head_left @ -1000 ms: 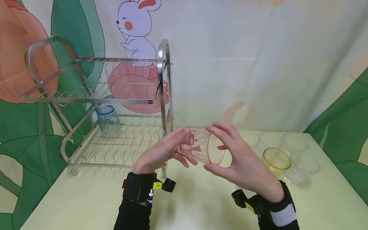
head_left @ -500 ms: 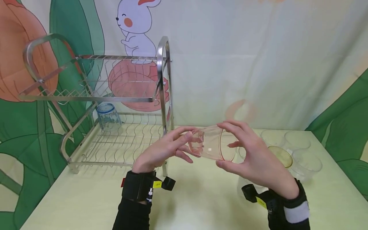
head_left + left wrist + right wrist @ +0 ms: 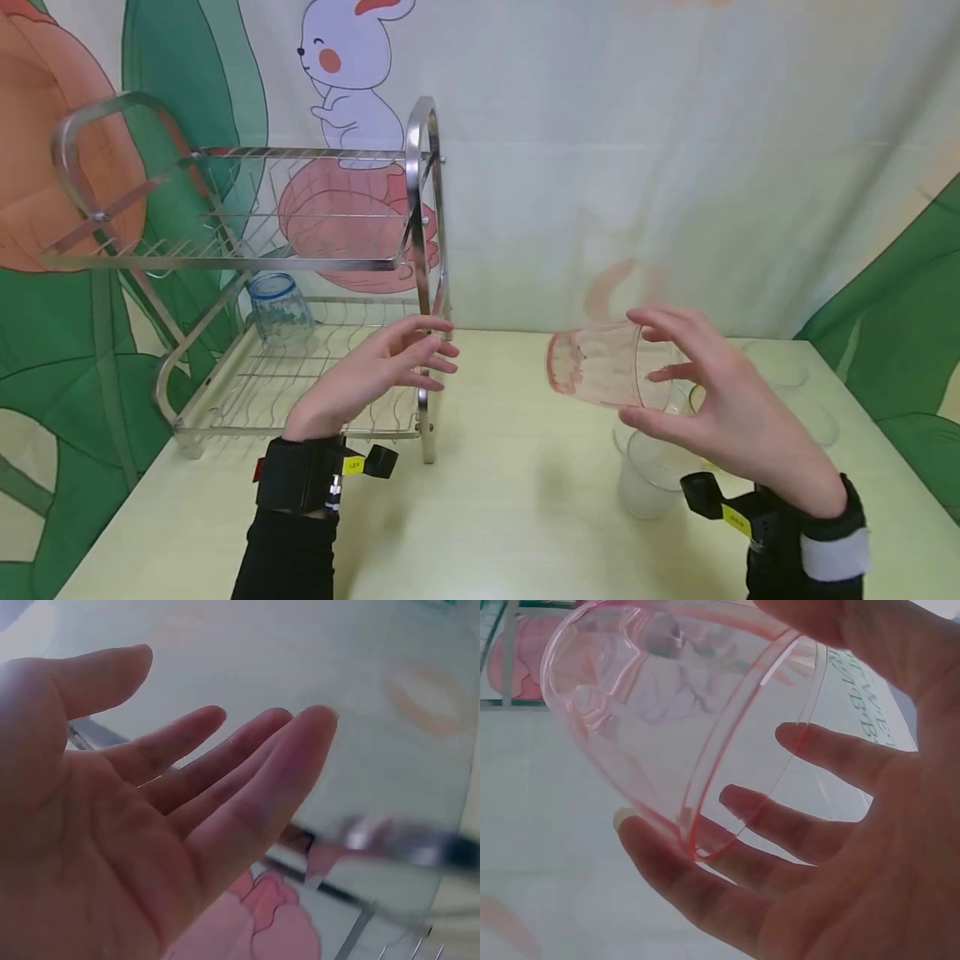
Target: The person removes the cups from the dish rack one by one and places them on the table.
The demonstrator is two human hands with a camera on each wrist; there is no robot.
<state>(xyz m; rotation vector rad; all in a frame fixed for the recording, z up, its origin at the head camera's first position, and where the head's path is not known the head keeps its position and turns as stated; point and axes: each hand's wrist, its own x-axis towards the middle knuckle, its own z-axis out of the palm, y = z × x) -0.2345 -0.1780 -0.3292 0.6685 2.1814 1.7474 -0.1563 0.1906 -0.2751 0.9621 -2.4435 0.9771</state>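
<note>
A pink transparent glass [image 3: 596, 364] lies sideways in the air, its rim towards my right hand [image 3: 723, 392]. Thumb and fingers grip it near the rim; the right wrist view shows the pink glass [image 3: 660, 690] close up, with some fingertips behind or inside the rim. My left hand [image 3: 375, 375] is apart from the glass, in front of the dish rack [image 3: 300, 432], its fingers loosely extended. In the left wrist view the left hand [image 3: 172, 802] has a bare palm and holds nothing. A blue-rimmed glass [image 3: 281, 312] stands upside down on the rack's lower tier.
Clear glasses [image 3: 651, 475] stand on the pale table [image 3: 480, 517] below and behind my right hand. A yellow-rimmed glass [image 3: 696, 398] is mostly hidden by that hand. The rack's upper tier [image 3: 225, 263] overhangs the lower one. A printed curtain [image 3: 555, 167] hangs behind.
My left hand has let go of the pink glass and moved left towards the rack. The right hand has carried the glass to the right.
</note>
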